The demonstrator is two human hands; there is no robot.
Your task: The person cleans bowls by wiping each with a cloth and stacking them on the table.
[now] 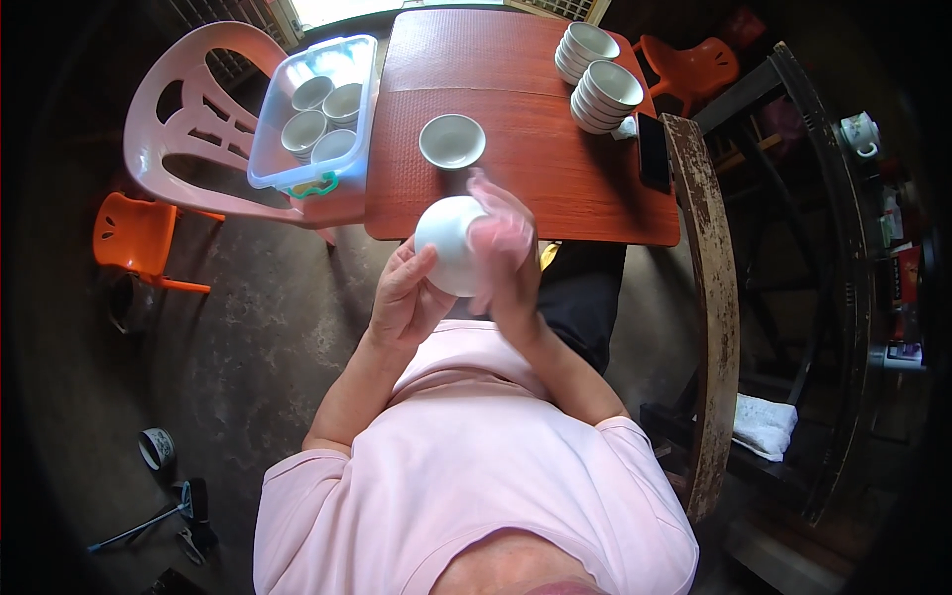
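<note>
A white bowl [446, 245] is in my left hand [409, 297], its outer side facing up and the thumb on its wall. My right hand [513, 275] presses a pink cloth [502, 230] against the bowl's right side; hand and cloth are blurred. Just beyond, another white bowl [452, 141] stands upright on the red-brown wooden table [513, 201]. At the table's far right are two stacks of bowls, a farther stack [587, 44] and a nearer stack [606, 93]. Several more bowls [305, 132] sit in a clear plastic bin [264, 160] to the left of the table.
A pink plastic chair [149, 141] holds the bin. A dark phone [654, 151] lies at the table's right edge beside a worn wooden bench [710, 312]. Orange chairs stand at left [137, 230] and far right [695, 67]. A white folded cloth [764, 426] lies low at right.
</note>
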